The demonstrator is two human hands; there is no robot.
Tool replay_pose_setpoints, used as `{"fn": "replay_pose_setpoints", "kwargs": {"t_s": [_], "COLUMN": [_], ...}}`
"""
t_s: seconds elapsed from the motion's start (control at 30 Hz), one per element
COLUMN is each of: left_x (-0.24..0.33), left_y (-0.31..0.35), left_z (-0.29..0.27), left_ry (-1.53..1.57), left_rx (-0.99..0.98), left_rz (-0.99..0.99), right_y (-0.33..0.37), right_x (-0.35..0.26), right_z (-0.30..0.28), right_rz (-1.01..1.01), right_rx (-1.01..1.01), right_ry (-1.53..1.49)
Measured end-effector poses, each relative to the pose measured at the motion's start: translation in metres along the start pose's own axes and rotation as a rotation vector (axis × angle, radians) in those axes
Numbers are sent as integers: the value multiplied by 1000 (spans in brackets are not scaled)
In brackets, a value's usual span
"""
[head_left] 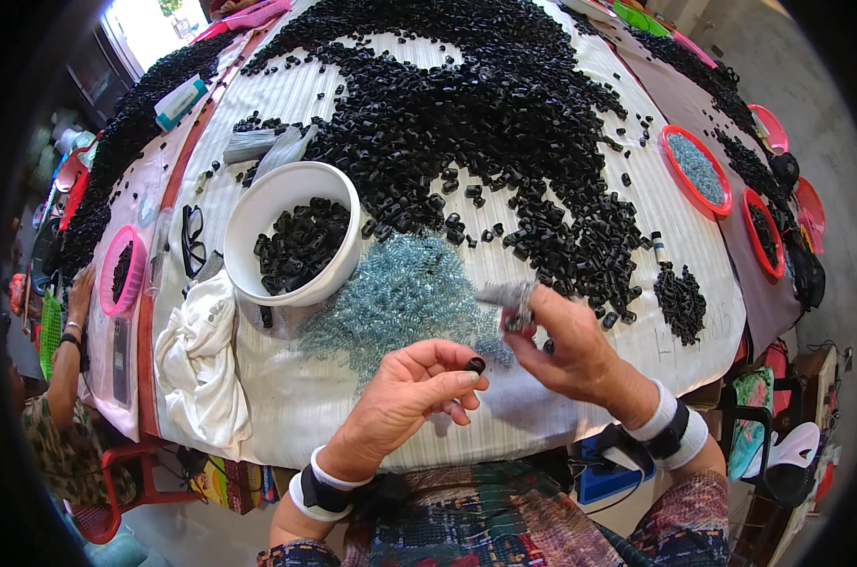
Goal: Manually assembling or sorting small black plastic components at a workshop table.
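My left hand (405,392) pinches a small black plastic part (475,364) between thumb and forefinger, above the near side of the table. Just right of it is my right hand (570,345), its fingers curled in and a grey wrapping (511,299) on the forefinger. What those fingers hold, if anything, is partly hidden. Beyond both hands spreads a heap of small, shiny, bluish metal springs (400,293). A white bowl (242,222) holding black plastic pieces (301,248) stands left of the springs. Past them lies a large pile of black parts (447,123).
A crumpled white cloth (201,364) and black-framed glasses (193,241) lie at left. Small dark pieces (681,302) form a heap at right. Red baskets (669,151) stand on the right-hand table. At far left, another person's arm (64,364) rests beside a pink basket (116,302).
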State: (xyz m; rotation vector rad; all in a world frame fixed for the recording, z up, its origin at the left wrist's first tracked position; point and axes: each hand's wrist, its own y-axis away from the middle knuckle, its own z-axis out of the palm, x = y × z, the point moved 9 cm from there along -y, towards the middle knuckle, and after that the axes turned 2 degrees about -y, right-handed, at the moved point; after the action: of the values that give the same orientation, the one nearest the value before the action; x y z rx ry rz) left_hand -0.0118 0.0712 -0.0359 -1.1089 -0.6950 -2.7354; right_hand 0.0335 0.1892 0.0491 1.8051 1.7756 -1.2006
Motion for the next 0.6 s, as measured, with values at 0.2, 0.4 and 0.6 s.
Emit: {"fn": "replay_pose_setpoints", "kwargs": {"t_s": [0.2,0.4,0.6], "left_x": [12,16,16], "left_y": [3,8,9], "left_z": [4,6,11], "left_ry": [-174,-366,-409], "left_rx": [45,116,121], "left_rz": [114,192,242], "right_y": [6,10,16], "right_x": [-33,-50,-51], "right_z": [5,9,4], "right_rz": [-145,-248,-248], "right_rx": [-65,-110,-24], "right_ry": [-7,121,153]}}
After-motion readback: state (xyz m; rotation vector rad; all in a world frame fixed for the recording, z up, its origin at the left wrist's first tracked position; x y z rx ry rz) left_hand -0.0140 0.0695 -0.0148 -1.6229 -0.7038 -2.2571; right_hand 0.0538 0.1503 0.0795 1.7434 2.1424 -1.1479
